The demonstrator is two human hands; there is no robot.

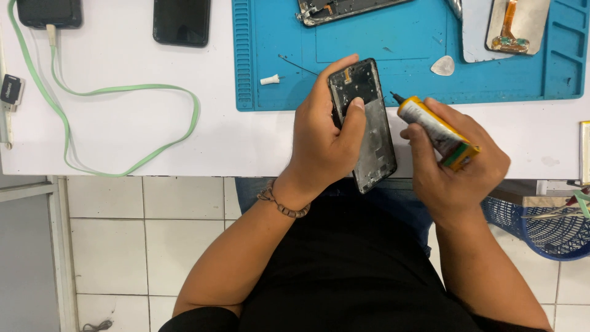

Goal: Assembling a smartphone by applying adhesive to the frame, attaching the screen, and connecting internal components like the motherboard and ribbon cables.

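Phone frame (369,126), dark and stripped of its screen, is held above the near edge of the white tabletop (135,129), just below the blue work mat (399,43). On the mat lie a white triangular pick (442,65), a small white cap (269,79) with a thin needle-like tool beside it, another opened phone chassis (344,8) at the far edge, and a pale panel with an orange flex cable (513,24). Off the mat to the left rest a black phone (182,21), a dark charger block (49,12) and a looping green cable (123,117). A blue basket (541,230) sits low at the right, under the tabletop. Nothing lies between the tube and the frame.

The left hand (322,141) wraps the frame from its left side, thumb pressed across the face, fingers curled behind, wrist wearing a beaded bracelet (283,203). The right hand (458,166) clenches a yellow glue tube (433,126), its black nozzle pointing at the frame's right edge, just beside it.
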